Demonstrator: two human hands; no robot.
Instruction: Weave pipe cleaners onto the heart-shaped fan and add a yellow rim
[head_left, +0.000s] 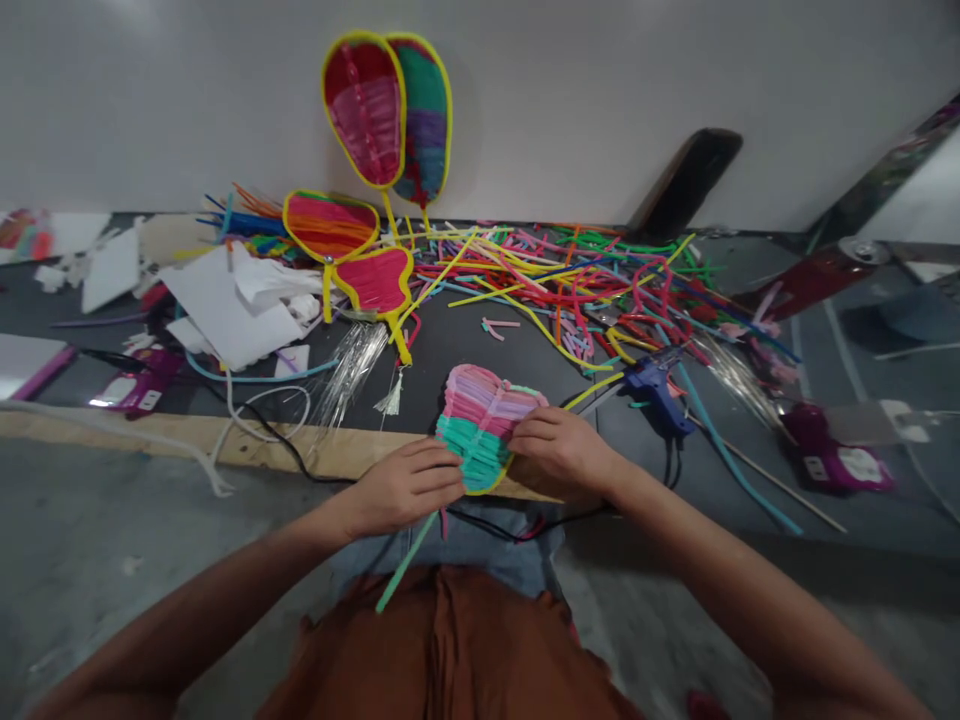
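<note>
In the head view, the left hand [411,485] and right hand [561,448] are pinching opposite edges of a pipe-cleaner panel [480,428] over the wooden table edge [360,455], seemingly weaving; the next move probably calls for guiding the dangling green pipe cleaner [406,566]. The panel is showing pink-and-lilac bands above teal, partly yellow-rimmed.

Held by me: one panel [480,425], banded crosswise in pink, lilac, pink and turquoise green, yellow along its lower edge; one stem [406,565], plain green; my shirt [442,660], brown. Front fan [367,115], dark red over pink, and back fan [429,125], green, purple and grey-blue with red patches, both rimmed yellow; wide fan [331,230], pink-red over streaky orange, and small fan [375,282], solid pink, likewise yellow-rimmed. Heap of stems [525,265], mixed pink, red, yellow, green and blue; glue gun [658,395], blue; can [821,277], red with silver top.
</note>
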